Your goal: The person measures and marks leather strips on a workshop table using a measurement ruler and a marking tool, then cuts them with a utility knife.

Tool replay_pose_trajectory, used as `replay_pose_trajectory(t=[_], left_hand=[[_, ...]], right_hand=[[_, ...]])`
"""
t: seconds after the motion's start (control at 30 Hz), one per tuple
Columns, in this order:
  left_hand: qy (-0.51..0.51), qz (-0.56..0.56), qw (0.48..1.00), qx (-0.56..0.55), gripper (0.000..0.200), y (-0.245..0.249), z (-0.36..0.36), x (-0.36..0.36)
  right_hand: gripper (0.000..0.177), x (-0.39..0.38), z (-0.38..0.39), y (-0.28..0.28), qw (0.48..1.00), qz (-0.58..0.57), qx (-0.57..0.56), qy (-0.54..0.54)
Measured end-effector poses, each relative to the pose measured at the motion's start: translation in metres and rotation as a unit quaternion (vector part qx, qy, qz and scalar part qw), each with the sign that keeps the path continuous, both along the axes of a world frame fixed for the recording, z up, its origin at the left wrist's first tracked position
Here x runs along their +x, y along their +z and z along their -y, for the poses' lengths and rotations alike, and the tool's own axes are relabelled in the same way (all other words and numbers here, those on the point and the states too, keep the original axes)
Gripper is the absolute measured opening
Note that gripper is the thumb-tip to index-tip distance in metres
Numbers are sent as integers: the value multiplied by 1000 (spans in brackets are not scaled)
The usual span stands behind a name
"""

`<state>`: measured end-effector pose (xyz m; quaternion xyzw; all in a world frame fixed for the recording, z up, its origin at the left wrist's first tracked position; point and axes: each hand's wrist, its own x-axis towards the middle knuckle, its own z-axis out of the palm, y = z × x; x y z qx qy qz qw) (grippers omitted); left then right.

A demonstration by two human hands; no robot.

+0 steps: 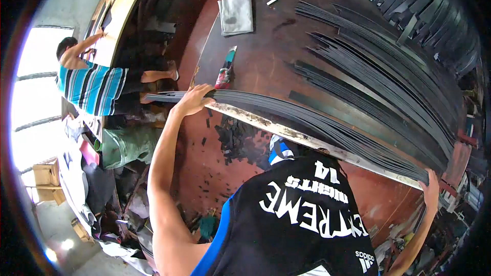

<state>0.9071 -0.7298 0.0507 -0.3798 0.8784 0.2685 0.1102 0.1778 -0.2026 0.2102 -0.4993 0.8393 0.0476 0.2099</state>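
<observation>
A long bundle of thin dark rubber-like strips [307, 115] runs along the table's near edge, its left end sticking out past the corner. Over the bundle near that corner, my left hand [194, 100] is closed, thumb on the near side. My right hand [431, 186] grips the bundle close to its right end, fingers partly hidden. Just beyond my left hand lies a knife-like tool [226, 68] with a green and red wrapped handle. More dark strips [378, 66] are spread in bunches across the table [271, 46].
A folded grey cloth [236, 14] and a piece of white chalk [271, 1] rest on the table. Dark scraps [240, 143] litter the red floor. Another person [92, 82] works at a bench on the left. Black strips [434, 20] hang at the far right.
</observation>
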Motion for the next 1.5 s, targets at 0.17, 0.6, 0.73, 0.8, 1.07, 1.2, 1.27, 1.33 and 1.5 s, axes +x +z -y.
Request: replay_pose_trajectory(t=[0.17, 0.6, 0.73, 0.8, 1.07, 1.2, 1.27, 1.33, 1.5], left_hand=[[-14, 8, 1000, 0, 51, 4, 23, -45], [-13, 88, 982, 166, 42, 28, 30, -27], [48, 159, 961, 223, 44, 31, 17, -67], [36, 136, 968, 206, 43, 10, 15, -63], [106, 120, 968, 195, 40, 0, -4, -89], [144, 173, 956, 189, 48, 14, -14, -115], [179, 171, 949, 195, 48, 3, -8, -112], [156, 163, 956, 188, 46, -3, -15, -121], [217, 80, 948, 219, 46, -4, -23, -124]], right_hand=[[55, -10, -21, -3, 999, -51, -8, -17], [81, -5, -24, -15, 965, 119, 178, -150], [100, -22, 1, -41, 912, 203, 322, -151], [98, -44, -4, -69, 904, 218, 326, -169], [91, -103, -4, -118, 898, 250, 353, -80], [88, -110, -9, -107, 884, 232, 395, -92], [88, -125, -29, -126, 901, 211, 368, -89], [81, -126, -36, -127, 914, 202, 338, -102], [60, -126, -55, -161, 917, 263, 257, -158]])
